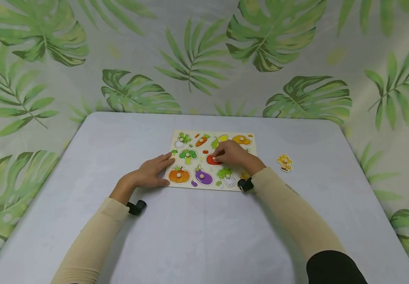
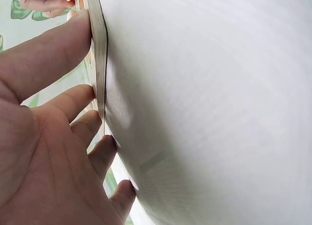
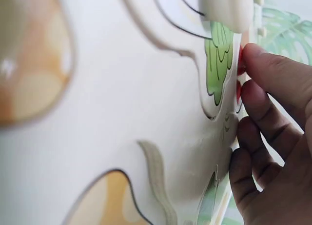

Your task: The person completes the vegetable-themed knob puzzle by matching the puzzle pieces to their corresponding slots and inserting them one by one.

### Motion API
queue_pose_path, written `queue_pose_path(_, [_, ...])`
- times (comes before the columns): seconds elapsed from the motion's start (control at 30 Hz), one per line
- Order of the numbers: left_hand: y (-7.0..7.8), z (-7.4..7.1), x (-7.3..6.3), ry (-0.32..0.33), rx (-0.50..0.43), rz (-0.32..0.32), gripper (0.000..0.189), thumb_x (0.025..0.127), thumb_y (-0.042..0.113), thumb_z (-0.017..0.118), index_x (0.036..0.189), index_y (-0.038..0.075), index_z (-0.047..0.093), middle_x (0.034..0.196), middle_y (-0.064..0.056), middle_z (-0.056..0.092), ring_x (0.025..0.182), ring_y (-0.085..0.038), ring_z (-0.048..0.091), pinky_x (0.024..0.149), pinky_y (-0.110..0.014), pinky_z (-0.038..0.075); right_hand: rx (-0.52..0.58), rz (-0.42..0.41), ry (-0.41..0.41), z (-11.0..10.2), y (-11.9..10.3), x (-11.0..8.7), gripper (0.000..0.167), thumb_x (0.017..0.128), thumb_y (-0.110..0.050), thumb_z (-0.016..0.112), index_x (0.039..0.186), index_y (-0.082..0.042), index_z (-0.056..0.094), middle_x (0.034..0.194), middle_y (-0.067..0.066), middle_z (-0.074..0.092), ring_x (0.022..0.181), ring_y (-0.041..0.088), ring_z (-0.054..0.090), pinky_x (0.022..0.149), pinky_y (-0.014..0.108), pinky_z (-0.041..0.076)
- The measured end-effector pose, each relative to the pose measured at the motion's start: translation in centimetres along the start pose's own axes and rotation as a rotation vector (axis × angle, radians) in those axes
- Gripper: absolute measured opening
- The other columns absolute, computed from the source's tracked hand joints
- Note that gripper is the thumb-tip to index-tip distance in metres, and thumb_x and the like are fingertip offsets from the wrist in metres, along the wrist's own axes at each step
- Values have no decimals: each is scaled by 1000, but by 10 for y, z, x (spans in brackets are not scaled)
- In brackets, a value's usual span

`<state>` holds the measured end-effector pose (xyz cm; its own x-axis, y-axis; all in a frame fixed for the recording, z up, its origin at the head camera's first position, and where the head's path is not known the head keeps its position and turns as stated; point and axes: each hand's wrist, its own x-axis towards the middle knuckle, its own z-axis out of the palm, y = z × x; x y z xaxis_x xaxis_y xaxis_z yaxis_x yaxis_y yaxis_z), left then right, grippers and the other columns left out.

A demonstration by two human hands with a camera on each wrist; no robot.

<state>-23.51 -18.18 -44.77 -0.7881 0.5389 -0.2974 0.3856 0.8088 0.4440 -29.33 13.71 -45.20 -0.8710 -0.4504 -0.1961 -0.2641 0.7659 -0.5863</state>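
A wooden vegetable puzzle board (image 1: 211,188) lies on the table. The left hand (image 1: 152,172) rests at its left edge, fingers spread; the left wrist view shows its thumb and fingertips against the board's side. Over the board's middle, the right hand (image 1: 238,154) pinches the red tomato puzzle piece (image 1: 210,161) by its small knob, with the piece at its spot on the board. The right wrist view shows thumb and index finger at the red piece (image 3: 239,91). The forearm and hand cover part of the board's right side.
Right of the board lies a loose mushroom piece (image 1: 284,163). Knobbed pieces on the board include a pumpkin (image 1: 179,175), an eggplant (image 1: 203,177) and a broccoli (image 1: 188,156). A white cloth covers the table (image 1: 176,236); a leaf-patterned backdrop (image 1: 204,94) stands behind.
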Motion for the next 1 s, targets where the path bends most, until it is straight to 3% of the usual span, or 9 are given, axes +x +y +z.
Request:
queue_pose_path(0.2, [-1, -2, -3, 4, -10, -4, 80, 90, 27, 68, 156, 7, 29, 167, -16, 14, 154, -41, 13, 121, -64, 16, 4, -41, 11, 2, 2, 3, 16, 93, -19, 69, 104, -13, 78, 112, 7, 70, 109, 24, 57, 102, 40, 48])
queue_pose_path(0.37, [-1, -1, -3, 7, -11, 8, 79, 90, 27, 68, 156, 7, 29, 167, -16, 15, 154, -40, 14, 121, -64, 17, -75, -118, 13, 1, 4, 1, 19, 91, -22, 72, 107, -12, 77, 103, 6, 68, 93, 21, 56, 88, 34, 49])
queue_pose_path(0.47, [0, 0, -4, 5, -9, 5, 80, 90, 27, 68, 156, 8, 29, 168, -15, 14, 155, -40, 13, 121, -63, 17, -95, -160, 22, -6, 1, -8, 27, 91, -25, 72, 112, -9, 75, 109, 8, 69, 99, 23, 58, 93, 38, 49])
queue_pose_path(0.63, [0, -1, -4, 5, 3, -6, 80, 90, 28, 68, 157, 9, 28, 168, -14, 14, 155, -39, 13, 122, -62, 17, -53, -167, 56, -25, 4, -29, 33, 93, -27, 69, 120, -8, 71, 126, 11, 66, 124, 31, 55, 111, 51, 41])
queue_pose_path(1.0, [-1, 1, -2, 1, -3, 3, 80, 91, 29, 68, 157, 9, 28, 168, -14, 14, 155, -39, 13, 122, -62, 17, -47, -161, 162, -50, 26, -81, 28, 92, -23, 70, 116, -8, 71, 128, 13, 65, 132, 36, 49, 112, 57, 37])
